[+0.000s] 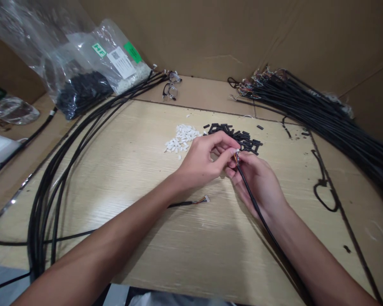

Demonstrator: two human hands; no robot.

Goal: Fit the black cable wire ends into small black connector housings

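Head view: a black cable is clamped by left hand and right hand beside the sleeve pile; white connectors are heaped left of it.

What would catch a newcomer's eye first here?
At centre, the right hand holds a black cable while the left hand pinches its coloured-wire tip. Just behind them lie a white pile and a black pile of small parts. A thick bundle of black cables fans across the right rear.
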